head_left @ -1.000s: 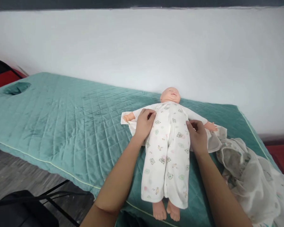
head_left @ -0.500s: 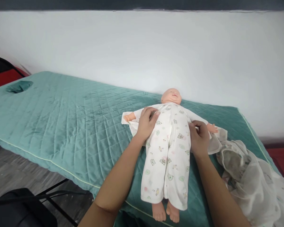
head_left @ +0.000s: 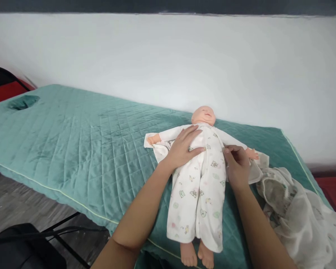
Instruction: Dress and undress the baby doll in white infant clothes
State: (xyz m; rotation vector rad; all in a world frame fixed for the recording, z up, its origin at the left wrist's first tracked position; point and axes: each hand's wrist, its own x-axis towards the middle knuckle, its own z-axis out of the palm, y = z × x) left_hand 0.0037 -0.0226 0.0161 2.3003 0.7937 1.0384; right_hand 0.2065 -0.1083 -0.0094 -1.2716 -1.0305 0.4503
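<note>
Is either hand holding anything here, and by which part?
The right hand appears to pinch the printed garment by its side edge; the left hand lies spread on its front, gripping nothing.

Near the right edge of the bed (head_left: 81,142) lay crumpled cloth (head_left: 299,220); a white wall (head_left: 128,56) stood along the far edge.

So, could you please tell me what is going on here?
A person is handling a printed white garment that covers the front of a baby doll lying on its back on a green quilted cover. The left hand is spread over the garment's chest; the right hand, fingers curled, is at its opposite edge. A crumpled whitish cloth lies to the right.
</note>
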